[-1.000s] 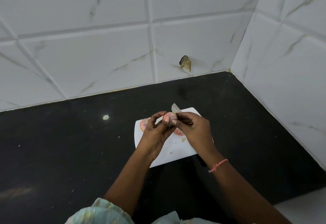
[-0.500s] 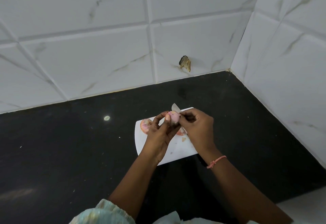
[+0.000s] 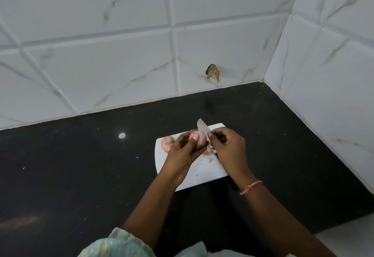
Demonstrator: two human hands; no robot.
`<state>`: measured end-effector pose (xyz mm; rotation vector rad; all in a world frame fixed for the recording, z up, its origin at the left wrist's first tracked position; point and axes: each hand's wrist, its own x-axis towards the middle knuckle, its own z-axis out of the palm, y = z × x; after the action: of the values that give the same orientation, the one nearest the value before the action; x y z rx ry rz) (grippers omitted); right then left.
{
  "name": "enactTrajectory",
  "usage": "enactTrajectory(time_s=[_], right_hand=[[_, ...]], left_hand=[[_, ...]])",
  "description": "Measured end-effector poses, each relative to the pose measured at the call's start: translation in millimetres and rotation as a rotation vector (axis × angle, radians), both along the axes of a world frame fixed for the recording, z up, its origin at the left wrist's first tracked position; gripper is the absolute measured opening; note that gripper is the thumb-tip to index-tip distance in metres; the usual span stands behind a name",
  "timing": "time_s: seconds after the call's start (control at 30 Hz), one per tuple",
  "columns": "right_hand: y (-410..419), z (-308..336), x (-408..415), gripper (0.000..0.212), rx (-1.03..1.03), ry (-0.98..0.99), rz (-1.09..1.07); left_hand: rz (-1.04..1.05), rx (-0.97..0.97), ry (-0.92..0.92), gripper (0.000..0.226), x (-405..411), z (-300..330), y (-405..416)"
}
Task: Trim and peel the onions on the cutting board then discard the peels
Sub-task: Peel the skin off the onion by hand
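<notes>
A white cutting board [image 3: 199, 172] lies on the black counter. Above it my left hand [image 3: 183, 153] grips a small pink onion [image 3: 199, 138] between fingers and thumb. My right hand [image 3: 228, 148] holds a knife [image 3: 202, 128], its blade pointing away and lying against the onion's right side; the dark handle shows under my wrist. A second onion [image 3: 167, 142] rests at the board's far left corner. Pink peel pieces [image 3: 208, 151] lie on the board under my hands, partly hidden.
The black counter [image 3: 81, 175] runs left and forward from the board. White marble-look tiled walls close the back and right, meeting in a corner [image 3: 263, 80]. One back tile has a chipped hole [image 3: 212, 72]. A pale counter strip shows at bottom right.
My hands have stayed over the board. The onion has turned slightly in my left hand and the knife blade now shows more clearly beside it.
</notes>
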<state>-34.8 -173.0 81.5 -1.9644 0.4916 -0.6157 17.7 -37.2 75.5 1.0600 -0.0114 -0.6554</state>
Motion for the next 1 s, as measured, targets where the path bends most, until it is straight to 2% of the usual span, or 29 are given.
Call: enactTrajectory(time_s=[0.1, 0.17, 0.23, 0.27, 0.37, 0.47, 0.6, 1.0], right_hand=[[-13, -13, 4, 0.009, -0.197, 0.117, -0.034], [-20, -18, 4, 0.011, -0.279, 0.175, -0.043], [-24, -19, 2, 0.005, -0.316, 0.174, -0.076], [-25, -18, 1, 0.002, -0.306, 0.165, -0.086], [-19, -10, -4, 0.011, -0.170, 0.091, -0.007], [-7, 2, -9, 0.021, -0.051, 0.023, 0.143], [-3, 10, -10, 0.028, 0.103, 0.012, 0.230], [2, 15, -11, 0.026, 0.055, 0.010, 0.169]], left_hand=[[-0.016, 0.012, 0.000, 0.056, 0, 1, 1], [0.010, 0.081, -0.073, 0.057, -1, 0, 0], [0.062, 0.155, -0.152, 0.051, -1, -1, -1], [0.084, 0.187, -0.188, 0.047, -1, -2, -1], [0.106, 0.242, -0.287, 0.040, 0, -1, -2], [0.116, 0.242, -0.352, 0.042, -1, 1, -2], [0.135, 0.200, -0.352, 0.050, 1, 3, 0], [0.101, 0.243, -0.410, 0.048, 1, 7, 3]])
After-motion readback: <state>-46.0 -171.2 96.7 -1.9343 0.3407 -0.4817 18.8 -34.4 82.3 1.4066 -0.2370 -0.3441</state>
